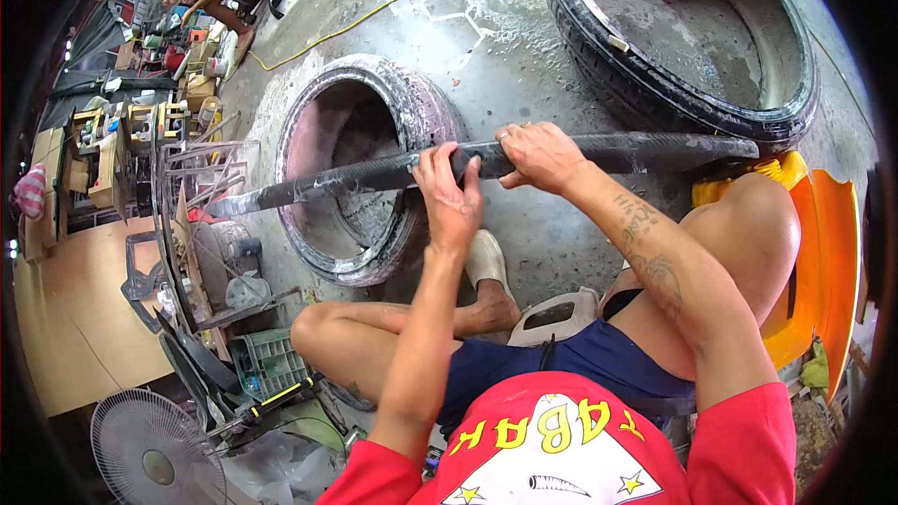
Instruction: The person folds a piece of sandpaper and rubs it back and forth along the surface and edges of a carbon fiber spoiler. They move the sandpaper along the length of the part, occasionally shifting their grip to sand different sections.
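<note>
While the person sits on an orange stool [828, 252], both hands are closed around a long black rubber strip [337, 182], which is held about level above the concrete floor [505, 47], in front of the knees. The left hand [451, 206] grips the strip near its middle, and the right hand [538, 157] grips it just beside. Under the strip a pale, smeared tyre [426, 108] lies on the floor. A bigger dark tyre [608, 70] lies farther to the right.

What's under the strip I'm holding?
A dusty tyre on the concrete floor. The strip and left hand cover part of its wall.
</note>
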A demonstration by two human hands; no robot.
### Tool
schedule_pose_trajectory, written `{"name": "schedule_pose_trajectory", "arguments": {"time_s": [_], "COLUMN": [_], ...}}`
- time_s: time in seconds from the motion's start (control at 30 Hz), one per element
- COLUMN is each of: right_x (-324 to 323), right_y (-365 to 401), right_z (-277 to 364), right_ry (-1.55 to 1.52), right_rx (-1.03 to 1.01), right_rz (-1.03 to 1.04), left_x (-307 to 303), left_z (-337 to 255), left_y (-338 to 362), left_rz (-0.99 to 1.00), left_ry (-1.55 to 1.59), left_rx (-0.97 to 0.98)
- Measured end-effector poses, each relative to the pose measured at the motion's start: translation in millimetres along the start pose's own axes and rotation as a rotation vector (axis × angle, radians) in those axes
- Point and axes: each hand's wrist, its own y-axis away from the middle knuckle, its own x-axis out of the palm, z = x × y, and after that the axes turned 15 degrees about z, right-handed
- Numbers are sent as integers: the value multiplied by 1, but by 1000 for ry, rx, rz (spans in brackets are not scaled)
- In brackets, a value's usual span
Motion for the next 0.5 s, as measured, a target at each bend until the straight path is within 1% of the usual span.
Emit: {"name": "schedule_pose_trajectory", "arguments": {"time_s": [0.03, 0.1, 0.17, 0.2, 0.23, 0.3, 0.33, 0.37, 0.43, 0.47, 0.5], "right_x": [-1, -2, -7, -7, -6, -3, -1, 3, -3, -4, -5], "right_y": [-1, -3, -4, -2, 0, -2, -3, -1, -3, -1, 0], "right_z": [0, 0, -1, 0, 2, 1, 0, 2, 0, 1, -1], "right_ry": [-2, -40, -33, -21, -10, -28, -43, -55, -39, 2, 2], "right_rx": [-7, 4, 9, 17, 24, 20, 18, 25, 38, 33, 36], "right_rz": [3, 33, 34, 41, 52, 58, 53, 62, 93, 48, 50], "left_x": [-9, -15, 0, 9, 12, 0, -4, -2, 8, 14, 15], "left_z": [12, 32, 18, 3, -5, 10, 22, 38, 19, 4, -5], "left_y": [-6, -25, -18, -10, -4, -16, -27, -36, -27, -15, -3], "left_rz": [41, -60, -89, -47, -35, 9, -11, -86, -102, -58, -52], "left_ry": [2, -16, -55, -44, -25, -64, -77, -88, -77, -60, -13], "left_rx": [-5, -139, -173, -129, -41, 4, -46, -102, -147, -104, -1]}}
